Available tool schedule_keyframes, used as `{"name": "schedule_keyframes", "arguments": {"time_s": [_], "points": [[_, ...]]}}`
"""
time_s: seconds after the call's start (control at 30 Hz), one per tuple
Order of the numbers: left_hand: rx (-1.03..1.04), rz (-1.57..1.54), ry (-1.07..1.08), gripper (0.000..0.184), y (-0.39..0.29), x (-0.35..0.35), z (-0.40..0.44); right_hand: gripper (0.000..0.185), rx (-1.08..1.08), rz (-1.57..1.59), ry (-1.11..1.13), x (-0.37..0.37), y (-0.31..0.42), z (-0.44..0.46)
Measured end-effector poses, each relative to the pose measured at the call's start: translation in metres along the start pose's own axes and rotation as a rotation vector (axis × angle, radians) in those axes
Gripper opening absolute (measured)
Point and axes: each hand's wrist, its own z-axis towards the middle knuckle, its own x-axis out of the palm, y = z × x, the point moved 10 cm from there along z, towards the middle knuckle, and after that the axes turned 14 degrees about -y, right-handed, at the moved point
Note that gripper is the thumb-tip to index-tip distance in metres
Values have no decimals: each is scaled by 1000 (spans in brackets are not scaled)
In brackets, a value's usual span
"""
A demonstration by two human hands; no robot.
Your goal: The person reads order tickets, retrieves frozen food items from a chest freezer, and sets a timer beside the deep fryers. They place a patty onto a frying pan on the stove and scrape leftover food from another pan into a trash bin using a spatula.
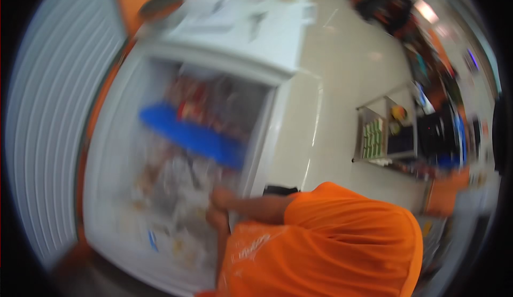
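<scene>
My right hand (pixel 222 198) and my left hand (pixel 216 218) are close together over the inside of a white chest freezer (pixel 101 190), near its right wall. Both look closed like fists, though motion blurs the fingers, and what they hold, if anything, cannot be made out. Just left of them lie cloudy plastic bags (pixel 181 182) with a thin dark streak across them. A blue flat panel or divider (pixel 192 139) crosses the freezer farther up. Beyond it are red-and-white packages (pixel 192 102). Pale bagged items (pixel 181 249) fill the lower part.
A white surface (pixel 272 35) with blurred dark items adjoins the freezer. A ribbed white panel (pixel 59 115) stands along the left. Tiled floor (pixel 331 72) extends on the right, with a metal rack (pixel 387 126) holding boxes. My orange shirt (pixel 320 249) covers the lower right.
</scene>
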Motion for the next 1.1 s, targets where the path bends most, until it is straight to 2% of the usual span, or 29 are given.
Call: {"name": "schedule_keyframes", "arguments": {"time_s": [0.03,0.07,0.1,0.13,0.17,0.23,0.27,0.3,0.33,0.43,0.5,0.57,0.63,0.67,0.83,0.9,0.93,1.03,1.1], "points": [[-44,-184,-23,26,18,37,-3,25,-5,-103,34,19,-14,5],[-7,-68,76,28,-2,7,-5,20,-149,-149,-58,3,-4,3],[12,-133,6,30,0,5,-10,24,-182,-86,114,10,-6,7],[-109,-161,48,34,5,-3,-12,33,-633,-450,-221,-16,32,2],[-198,-157,119,35,2,-13,-14,40,-343,-227,-60,-22,24,13],[-329,-171,198,38,16,-27,-17,34,-222,-329,254,1,22,7],[-409,-162,348,41,23,-19,-29,34,-239,-335,300,-2,30,-5],[-475,-155,494,45,28,-13,-38,30,-252,-391,442,-1,34,-16],[-503,-157,494,45,32,-20,-35,26,-268,-448,573,5,36,-25],[-550,-55,596,48,43,-22,-37,23,-336,-425,590,13,38,-37],[-438,-7,609,48,40,-22,-33,23,-349,-426,553,18,36,-37],[-531,-85,629,45,43,-28,-33,23,-359,-431,503,24,35,-29],[-615,-170,648,42,39,-25,-34,22,-242,-447,365,23,19,-12],[-634,-193,632,40,36,-21,-31,22,-253,-450,375,28,15,-9],[-656,-152,508,34,22,-9,-30,27,-19,-453,336,37,-33,7],[-652,-234,648,42,10,-9,-37,30,27,-418,379,33,-34,9],[-652,-234,656,42,9,-13,-37,32,82,-383,423,33,-38,4],[-660,-273,793,41,3,-14,-43,33,68,-425,466,47,-48,5],[-637,-214,752,29,8,-11,-43,31,92,-423,441,57,-55,2]]}}
